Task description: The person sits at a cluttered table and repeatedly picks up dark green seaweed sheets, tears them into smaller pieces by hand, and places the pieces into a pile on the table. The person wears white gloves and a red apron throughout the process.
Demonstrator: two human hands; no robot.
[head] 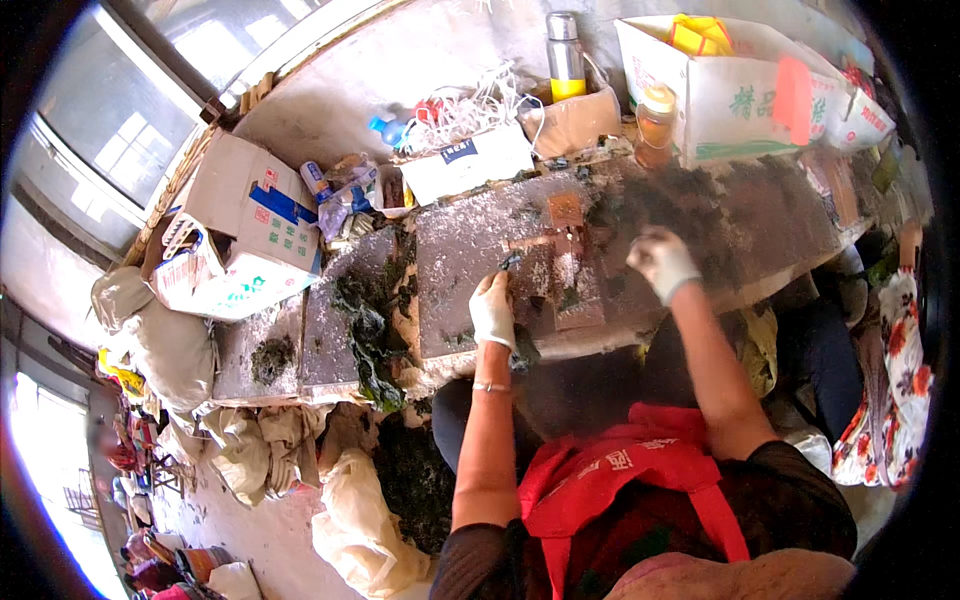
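My left hand point(493, 309), in a white glove, pinches a small dark piece point(511, 260) that looks like dried seaweed, over the dusty worktop. My right hand point(664, 262), also gloved, is blurred and raised to the right; whether it holds anything cannot be told. Between my hands a wooden block point(565, 210) and a narrow board point(577, 307) lie on the worktop point(465, 225). A wooden-handled tool point(529, 241) seems to lie across them. Dark crumbs are spread behind my right hand.
Dark leafy strands point(367, 337) hang over the worktop's front edge. Along the wall stand a steel flask point(564, 52), an amber jar point(655, 127), a white carton point(757, 105) and a box of white strings point(469, 169). An open carton point(247, 202) stands left; another person's floral sleeve point(900, 330) shows right.
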